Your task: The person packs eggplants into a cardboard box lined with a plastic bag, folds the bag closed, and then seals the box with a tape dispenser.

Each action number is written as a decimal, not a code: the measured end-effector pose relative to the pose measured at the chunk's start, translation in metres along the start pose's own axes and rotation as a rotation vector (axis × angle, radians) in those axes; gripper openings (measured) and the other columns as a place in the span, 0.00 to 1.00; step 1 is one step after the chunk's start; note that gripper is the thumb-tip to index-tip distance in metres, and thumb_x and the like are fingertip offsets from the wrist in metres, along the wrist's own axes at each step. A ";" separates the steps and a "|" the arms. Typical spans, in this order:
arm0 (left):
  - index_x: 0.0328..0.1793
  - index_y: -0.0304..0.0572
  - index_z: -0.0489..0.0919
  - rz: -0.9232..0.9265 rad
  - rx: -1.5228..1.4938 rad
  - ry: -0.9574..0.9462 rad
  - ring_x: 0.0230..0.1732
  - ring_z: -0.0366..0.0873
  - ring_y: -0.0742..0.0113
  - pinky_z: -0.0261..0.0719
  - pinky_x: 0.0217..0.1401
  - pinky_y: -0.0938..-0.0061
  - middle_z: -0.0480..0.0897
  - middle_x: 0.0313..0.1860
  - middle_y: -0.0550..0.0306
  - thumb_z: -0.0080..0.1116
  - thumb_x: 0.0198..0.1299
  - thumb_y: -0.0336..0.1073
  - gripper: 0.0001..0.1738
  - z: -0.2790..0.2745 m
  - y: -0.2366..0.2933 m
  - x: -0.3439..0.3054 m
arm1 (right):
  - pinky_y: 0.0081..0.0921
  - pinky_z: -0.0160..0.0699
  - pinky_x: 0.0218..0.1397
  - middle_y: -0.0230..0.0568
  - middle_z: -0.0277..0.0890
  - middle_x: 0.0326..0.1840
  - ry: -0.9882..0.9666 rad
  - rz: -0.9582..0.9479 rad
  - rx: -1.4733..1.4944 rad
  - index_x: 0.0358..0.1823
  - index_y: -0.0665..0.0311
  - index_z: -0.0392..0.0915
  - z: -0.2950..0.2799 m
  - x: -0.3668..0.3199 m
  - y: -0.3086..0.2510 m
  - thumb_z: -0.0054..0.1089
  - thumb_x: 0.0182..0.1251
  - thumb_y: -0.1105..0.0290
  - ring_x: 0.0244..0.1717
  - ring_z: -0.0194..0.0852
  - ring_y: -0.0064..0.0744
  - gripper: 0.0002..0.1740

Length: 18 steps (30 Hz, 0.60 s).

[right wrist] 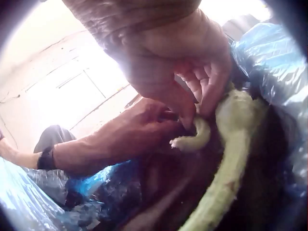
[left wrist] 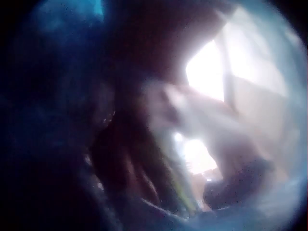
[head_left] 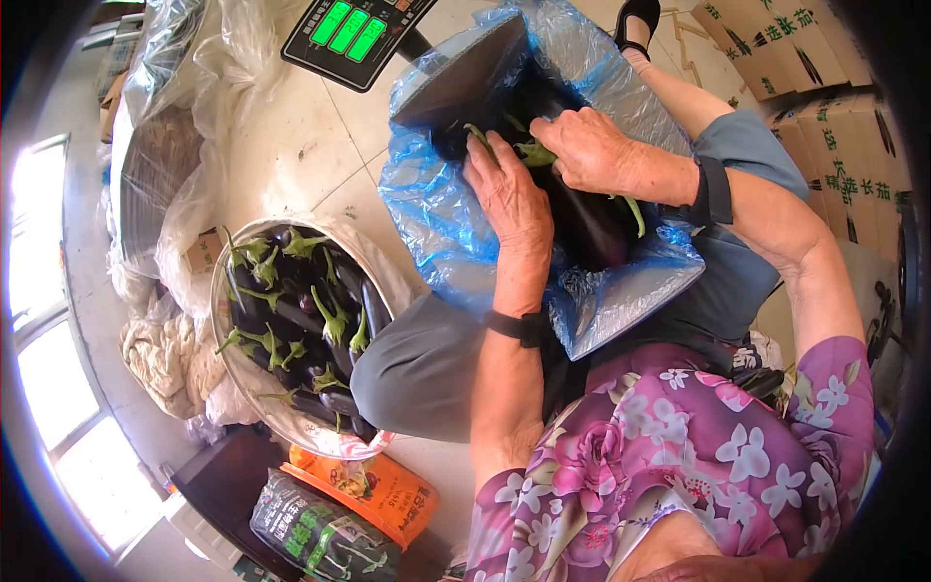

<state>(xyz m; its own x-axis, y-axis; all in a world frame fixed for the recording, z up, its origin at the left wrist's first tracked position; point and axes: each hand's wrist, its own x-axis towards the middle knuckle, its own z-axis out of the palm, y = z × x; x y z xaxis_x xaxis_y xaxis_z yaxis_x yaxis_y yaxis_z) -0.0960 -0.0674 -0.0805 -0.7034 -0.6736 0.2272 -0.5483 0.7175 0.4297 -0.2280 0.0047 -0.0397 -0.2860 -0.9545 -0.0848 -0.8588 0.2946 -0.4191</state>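
In the head view a container lined with a blue plastic bag (head_left: 427, 233) stands before the person, with dark eggplants (head_left: 592, 228) lying in it. The right hand (head_left: 592, 150) pinches an eggplant by its green calyx (head_left: 535, 153). Seen from the right wrist, the thumb and fingers of that hand meet at a short curled stem (right wrist: 196, 137), beside a thicker, longer stem (right wrist: 233, 139). Close beside it, the left hand (head_left: 509, 194) reaches over the eggplants; its fingertips are partly hidden, and I cannot tell whether they grip one. The left wrist view is dark and blurred.
A round lined tub (head_left: 225, 320) full of eggplants stands to the left by the knee. Beyond the container is a scale display (head_left: 349, 31) with green digits. Printed cartons (head_left: 839, 165) are stacked at right; an orange bag (head_left: 398, 495) lies below the tub.
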 end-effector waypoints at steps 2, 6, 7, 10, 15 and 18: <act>0.72 0.27 0.65 -0.070 -0.162 -0.094 0.68 0.64 0.31 0.63 0.72 0.48 0.63 0.72 0.28 0.55 0.48 0.16 0.39 0.003 -0.006 0.000 | 0.51 0.83 0.40 0.57 0.81 0.29 0.018 -0.001 -0.021 0.36 0.68 0.76 -0.004 -0.004 0.001 0.63 0.47 0.76 0.37 0.82 0.62 0.12; 0.70 0.28 0.68 0.009 -0.074 -0.027 0.69 0.66 0.31 0.66 0.71 0.51 0.66 0.71 0.25 0.52 0.57 0.21 0.31 -0.008 -0.007 -0.002 | 0.52 0.80 0.40 0.58 0.80 0.30 -0.094 -0.032 0.036 0.41 0.70 0.76 -0.010 -0.002 0.007 0.69 0.50 0.70 0.36 0.81 0.63 0.17; 0.69 0.27 0.69 -0.029 -0.139 0.002 0.68 0.68 0.31 0.67 0.71 0.52 0.67 0.70 0.25 0.50 0.58 0.21 0.29 -0.009 -0.007 -0.003 | 0.51 0.81 0.40 0.58 0.80 0.29 -0.114 -0.045 0.085 0.39 0.70 0.77 -0.008 0.000 0.008 0.70 0.51 0.69 0.36 0.81 0.63 0.17; 0.67 0.27 0.73 -0.136 -0.251 -0.027 0.66 0.71 0.32 0.70 0.69 0.53 0.72 0.67 0.25 0.49 0.61 0.23 0.26 -0.013 -0.013 0.003 | 0.50 0.82 0.40 0.57 0.81 0.29 -0.052 -0.059 0.097 0.39 0.71 0.77 0.002 -0.003 -0.002 0.70 0.50 0.71 0.35 0.82 0.63 0.16; 0.69 0.38 0.73 0.025 -0.272 0.038 0.69 0.69 0.34 0.67 0.71 0.53 0.70 0.69 0.27 0.55 0.60 0.25 0.27 -0.020 -0.002 0.006 | 0.48 0.82 0.40 0.56 0.82 0.36 -0.147 0.009 -0.106 0.42 0.68 0.77 -0.007 -0.008 -0.005 0.69 0.53 0.69 0.39 0.83 0.59 0.17; 0.70 0.35 0.71 0.025 0.078 0.250 0.73 0.64 0.37 0.62 0.74 0.52 0.67 0.72 0.29 0.59 0.60 0.28 0.30 -0.051 0.007 0.016 | 0.47 0.82 0.48 0.51 0.82 0.43 -0.036 -0.045 0.114 0.37 0.68 0.79 -0.027 -0.019 0.019 0.64 0.60 0.63 0.45 0.82 0.56 0.14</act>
<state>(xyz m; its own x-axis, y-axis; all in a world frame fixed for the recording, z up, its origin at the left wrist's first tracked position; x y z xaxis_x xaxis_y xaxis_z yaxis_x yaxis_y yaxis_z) -0.0882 -0.0824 -0.0293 -0.5888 -0.6715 0.4499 -0.5720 0.7394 0.3550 -0.2504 0.0299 -0.0217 -0.2313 -0.9682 -0.0950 -0.8157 0.2463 -0.5234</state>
